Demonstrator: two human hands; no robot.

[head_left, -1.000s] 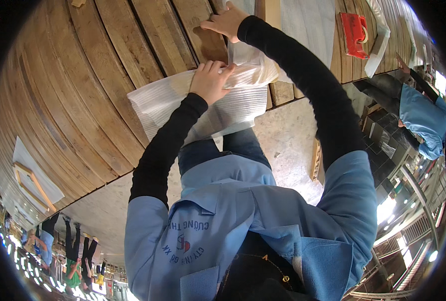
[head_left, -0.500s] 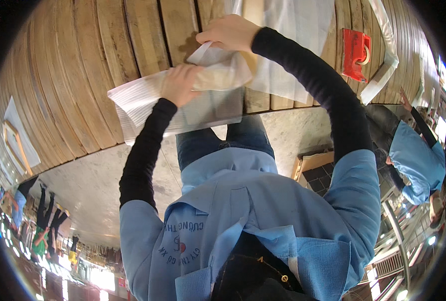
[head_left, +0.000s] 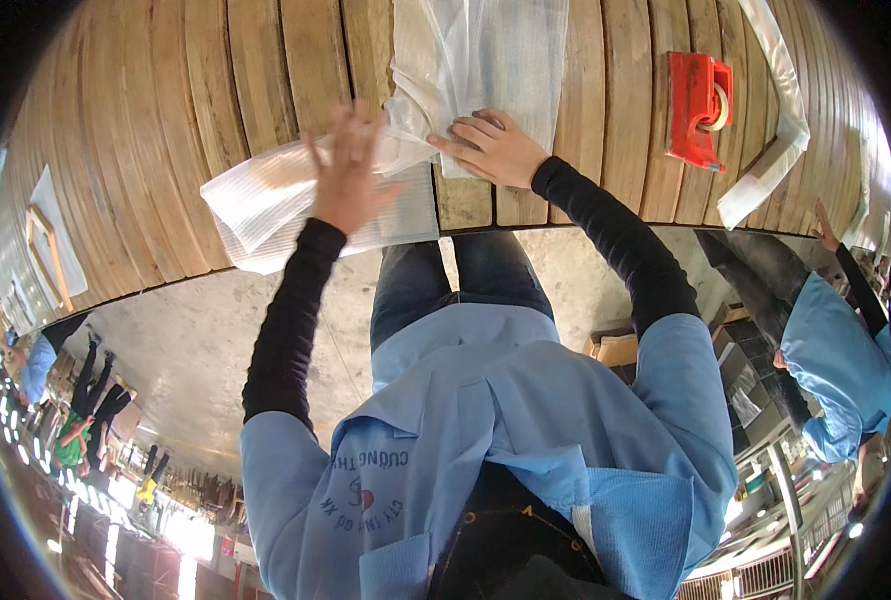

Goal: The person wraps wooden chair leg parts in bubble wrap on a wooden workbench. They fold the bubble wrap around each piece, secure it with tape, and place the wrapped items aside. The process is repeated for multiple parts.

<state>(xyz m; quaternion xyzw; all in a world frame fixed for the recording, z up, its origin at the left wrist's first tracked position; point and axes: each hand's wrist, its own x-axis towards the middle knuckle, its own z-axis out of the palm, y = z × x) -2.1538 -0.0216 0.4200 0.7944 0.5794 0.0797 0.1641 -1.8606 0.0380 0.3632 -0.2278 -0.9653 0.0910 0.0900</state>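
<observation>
White translucent ribbed foam sheeting [head_left: 505, 55] lies in front of me, with a folded, creased part [head_left: 255, 205] reaching left to the table's near edge. What is inside the folds is too veiled to make out. My left hand [head_left: 350, 170] is over the folded part, fingers spread and blurred by motion; nothing shows in its grip. On the sheeting to its right rests my right hand [head_left: 500, 150], palm down, with its fingers stretched and apart.
The slatted wooden table [head_left: 195, 90] curves across the top. At right are a red tape dispenser [head_left: 690, 110] and a pale foam strip [head_left: 765, 180]. A wooden frame [head_left: 50, 255] lies on white sheeting far left. A co-worker in blue [head_left: 840, 355] stands at the right.
My right hand has come nearer to me, from the far end of the folds onto the sheeting. The left hand has lifted off the fold and spread its fingers.
</observation>
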